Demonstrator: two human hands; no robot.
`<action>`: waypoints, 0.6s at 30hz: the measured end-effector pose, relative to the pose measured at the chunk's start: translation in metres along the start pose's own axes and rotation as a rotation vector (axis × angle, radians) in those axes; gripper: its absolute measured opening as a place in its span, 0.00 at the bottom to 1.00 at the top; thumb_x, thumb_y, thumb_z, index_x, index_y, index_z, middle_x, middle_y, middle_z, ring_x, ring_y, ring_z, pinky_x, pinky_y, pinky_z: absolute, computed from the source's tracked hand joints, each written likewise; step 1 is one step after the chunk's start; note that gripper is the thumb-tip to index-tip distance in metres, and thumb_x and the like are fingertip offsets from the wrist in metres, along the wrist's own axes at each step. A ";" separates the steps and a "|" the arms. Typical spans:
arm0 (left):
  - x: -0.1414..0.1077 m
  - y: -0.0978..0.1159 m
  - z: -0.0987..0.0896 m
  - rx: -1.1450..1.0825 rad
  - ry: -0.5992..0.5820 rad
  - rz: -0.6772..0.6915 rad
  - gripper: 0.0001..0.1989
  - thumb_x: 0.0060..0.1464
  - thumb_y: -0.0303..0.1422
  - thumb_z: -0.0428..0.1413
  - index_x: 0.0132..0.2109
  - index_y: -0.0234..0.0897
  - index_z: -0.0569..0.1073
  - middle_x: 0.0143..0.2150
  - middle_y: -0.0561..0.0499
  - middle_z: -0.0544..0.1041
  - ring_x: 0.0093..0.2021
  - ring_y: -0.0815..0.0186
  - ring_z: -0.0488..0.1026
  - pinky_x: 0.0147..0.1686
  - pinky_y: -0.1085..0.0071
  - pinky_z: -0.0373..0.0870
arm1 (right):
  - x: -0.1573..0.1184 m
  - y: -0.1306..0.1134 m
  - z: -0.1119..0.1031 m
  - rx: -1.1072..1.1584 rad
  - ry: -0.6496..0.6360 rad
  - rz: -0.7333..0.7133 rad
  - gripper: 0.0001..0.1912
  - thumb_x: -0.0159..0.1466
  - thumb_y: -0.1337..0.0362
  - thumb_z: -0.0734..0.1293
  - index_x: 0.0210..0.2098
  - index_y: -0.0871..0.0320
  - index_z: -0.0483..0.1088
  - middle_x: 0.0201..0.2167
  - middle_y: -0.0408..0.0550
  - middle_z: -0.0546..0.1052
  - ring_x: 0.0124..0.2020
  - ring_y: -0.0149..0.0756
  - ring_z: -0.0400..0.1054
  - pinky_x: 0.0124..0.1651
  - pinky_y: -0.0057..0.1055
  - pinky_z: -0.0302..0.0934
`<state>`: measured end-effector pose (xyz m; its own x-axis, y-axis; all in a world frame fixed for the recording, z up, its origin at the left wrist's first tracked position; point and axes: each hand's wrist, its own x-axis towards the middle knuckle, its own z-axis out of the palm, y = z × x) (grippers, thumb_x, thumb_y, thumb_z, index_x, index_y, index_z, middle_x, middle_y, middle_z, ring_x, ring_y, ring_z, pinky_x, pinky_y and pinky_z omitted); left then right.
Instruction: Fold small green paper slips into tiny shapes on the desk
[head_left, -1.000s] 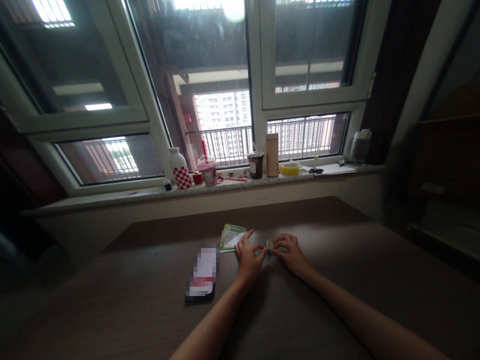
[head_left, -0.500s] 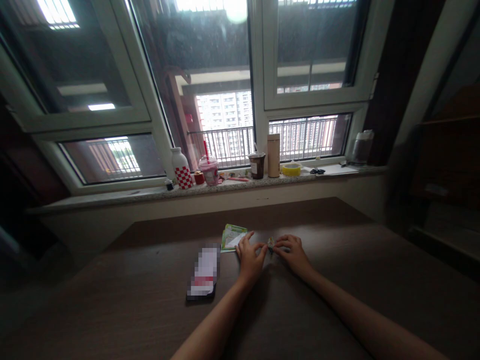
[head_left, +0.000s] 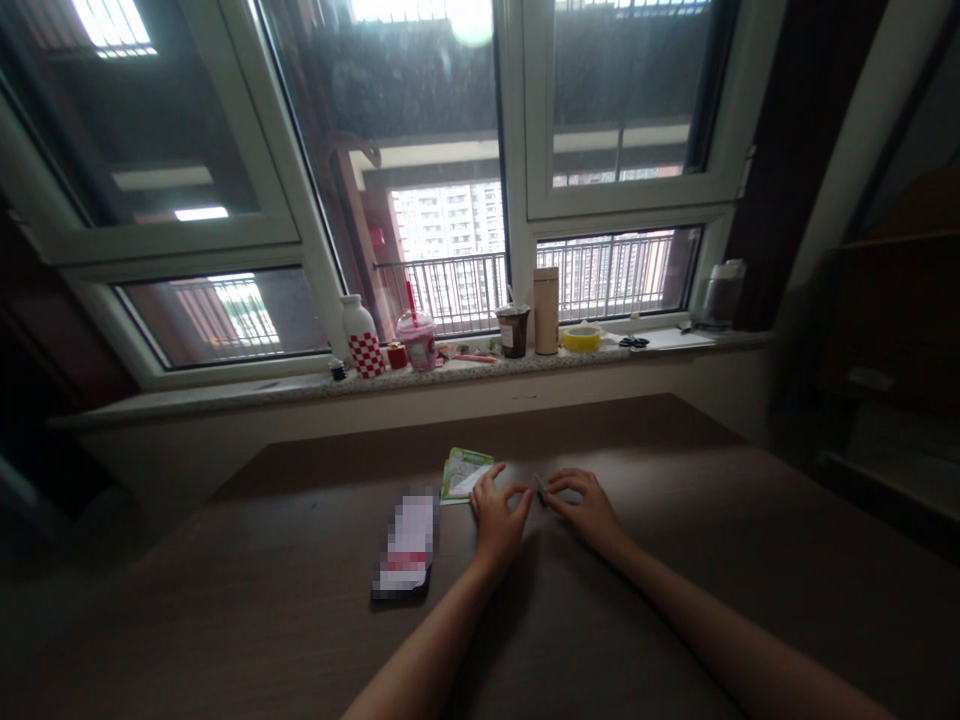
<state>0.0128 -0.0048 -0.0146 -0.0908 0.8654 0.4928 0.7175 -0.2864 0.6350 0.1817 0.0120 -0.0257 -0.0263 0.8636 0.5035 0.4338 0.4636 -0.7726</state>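
Over the middle of the brown table [head_left: 300, 560], my left hand [head_left: 501, 512] and my right hand [head_left: 585, 500] face each other with thumbs and index fingers pinched. Between their fingertips is a small thin object [head_left: 539, 490], dark below and lighter on top, too small to identify. The fingers of both hands seem to touch it. Just behind my left hand lie green and white packets or cards [head_left: 461, 475], partly covered by its fingers. A phone-like dark object [head_left: 406, 545] with a blurred pale top lies left of my left forearm.
On the windowsill [head_left: 300, 396] behind the table stand a checkered bottle [head_left: 365, 345], a pink drink cup [head_left: 417, 340], a dark drink cup [head_left: 513, 332], a tan flask [head_left: 546, 312], yellow tape [head_left: 582, 339], black scissors [head_left: 634, 342] and a clear container [head_left: 724, 293].
The small object between my fingertips now looks narrower, as if turned more edge-on. My hands have barely moved, and the other things stay in place.
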 end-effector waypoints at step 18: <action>-0.002 0.003 -0.003 0.146 -0.006 -0.079 0.07 0.56 0.36 0.57 0.37 0.46 0.80 0.57 0.50 0.69 0.61 0.55 0.59 0.62 0.55 0.51 | -0.007 -0.016 -0.010 -0.466 -0.036 -0.094 0.10 0.62 0.53 0.65 0.32 0.51 0.76 0.37 0.45 0.79 0.51 0.45 0.67 0.65 0.59 0.36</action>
<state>0.0130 -0.0081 -0.0122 -0.1468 0.8855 0.4409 0.8008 -0.1552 0.5784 0.1840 -0.0035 -0.0133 -0.1118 0.8324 0.5428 0.7854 0.4087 -0.4649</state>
